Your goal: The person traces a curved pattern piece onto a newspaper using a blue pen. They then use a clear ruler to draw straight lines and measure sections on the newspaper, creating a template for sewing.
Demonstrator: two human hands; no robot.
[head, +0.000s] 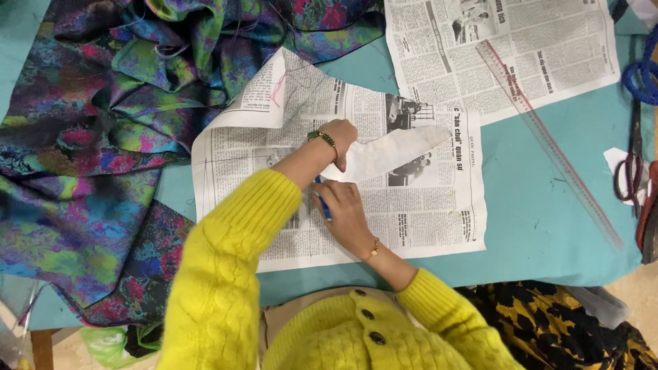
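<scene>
Teal worktop [541, 226]; multicoloured fabric [103, 137] heaped at 10 o'clock. Newspaper sheet [425, 219] at centre, white paper pattern [394, 152] lying on it. Clear ruler [548, 137] at 2 o'clock. Left hand [337, 140] pressed flat on the pattern, grasping nothing. Right hand [349, 216] grip clenched on blue pen [322, 204], tip at the pattern's edge.

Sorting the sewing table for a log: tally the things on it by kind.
Newspaper sheets: 2, one under the hands, one at the top
White paper pattern piece: 1
Clear ruler: 1
Blue pen: 1
Multicoloured fabric: 1
Scissors: 1
Total: 7
</scene>
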